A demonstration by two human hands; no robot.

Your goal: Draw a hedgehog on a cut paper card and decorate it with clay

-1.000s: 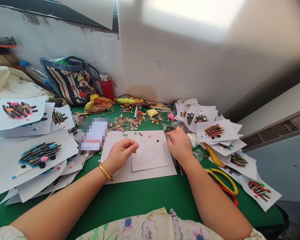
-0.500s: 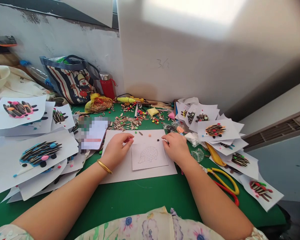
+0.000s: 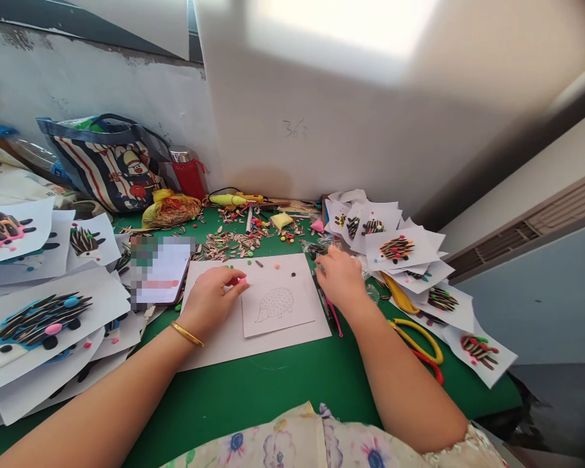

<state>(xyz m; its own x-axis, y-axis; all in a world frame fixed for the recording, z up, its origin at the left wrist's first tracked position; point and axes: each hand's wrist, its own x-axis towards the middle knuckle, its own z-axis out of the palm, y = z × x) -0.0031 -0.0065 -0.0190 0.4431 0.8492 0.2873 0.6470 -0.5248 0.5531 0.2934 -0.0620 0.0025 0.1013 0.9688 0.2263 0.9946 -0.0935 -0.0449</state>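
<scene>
My left hand (image 3: 214,296), a gold bangle at its wrist, is at the left edge of a small white card (image 3: 280,318) with a hedgehog outline. Its thumb and index finger pinch a small pink piece of clay (image 3: 242,281). The card lies on a larger white sheet (image 3: 214,353). Above the card sit a sunflower seed (image 3: 259,264), an orange bit (image 3: 277,266), a black bit (image 3: 293,274) and green bits. My right hand (image 3: 341,281) is right of the sheet, beside clear plastic packets of clay (image 3: 316,249). Its bent fingers look apart and hold nothing I can see.
Finished seed hedgehog cards lie in piles left (image 3: 53,331) and right (image 3: 402,250). A phone (image 3: 168,273) lies left of the sheet. Scissors (image 3: 431,351) are by my right forearm. Scattered seeds (image 3: 229,244), a yellow bag (image 3: 170,209) and a red flask (image 3: 188,175) are behind.
The view has turned a little to the right. My right hand has left the card's upper right corner and moved right to the packets. My left hand stays by the card's left edge.
</scene>
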